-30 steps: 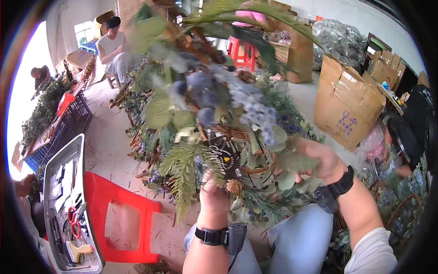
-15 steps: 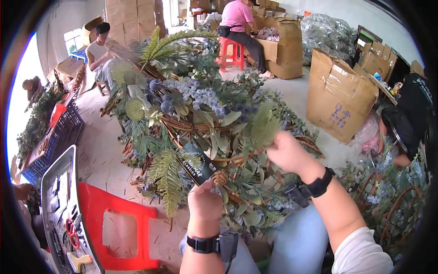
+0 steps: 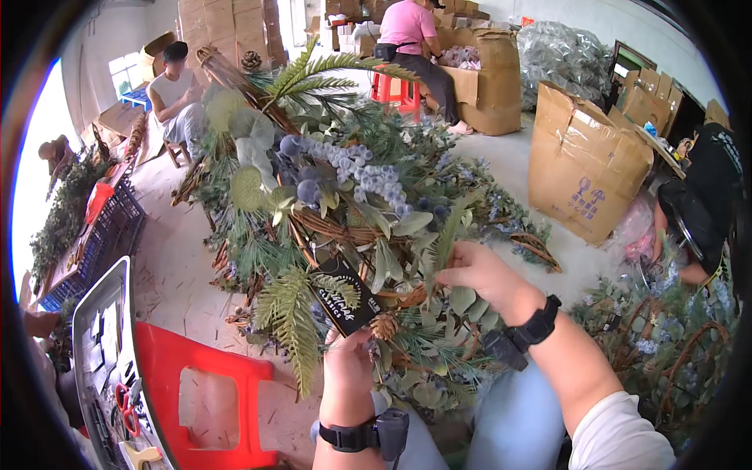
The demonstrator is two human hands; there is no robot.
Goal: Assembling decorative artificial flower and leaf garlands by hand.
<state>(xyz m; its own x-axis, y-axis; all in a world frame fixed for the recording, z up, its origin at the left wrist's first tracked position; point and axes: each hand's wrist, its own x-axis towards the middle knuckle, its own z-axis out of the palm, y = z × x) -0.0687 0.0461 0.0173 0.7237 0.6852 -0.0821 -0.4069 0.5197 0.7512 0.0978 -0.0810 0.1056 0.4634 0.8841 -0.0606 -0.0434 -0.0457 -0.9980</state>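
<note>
On a littered workshop floor among cardboard boxes (image 3: pixel 583 160), the left hand (image 3: pixel 348 364) grips the wreath (image 3: pixel 345 227) near its black tag (image 3: pixel 342 296) — the right hand (image 3: pixel 478 270) pinches a green sprig (image 3: pixel 445 239), seemingly mid-dressing; careful seating comes next.

— Wreath (image 3: pixel 345 227): what is it made of?
— Woven brown twig base, rough and matt; plastic-looking fern fronds and cloth-like sage leaves, matt; dusty blue berries (image 3: pixel 368 176), chalky finish; small woody pine cone (image 3: pixel 384 327). Black card tag (image 3: pixel 345 298), matt, held at the left hand (image 3: pixel 348 364).
— And at the right hand (image 3: pixel 478 274)?
— A soft green frond (image 3: pixel 446 235), matt. Both wrists carry black straps, rubbery, dull.
— The surroundings?
— Red stool (image 3: pixel 200 392): moulded plastic, smooth, slight sheen. Boxes (image 3: pixel 583 160): brown corrugated cardboard, matt. Tray (image 3: pixel 98 345): grey, smooth, looks like metal or plastic; I cannot tell which. Floor (image 3: pixel 176 274): bare concrete, rough, dusty.
</note>
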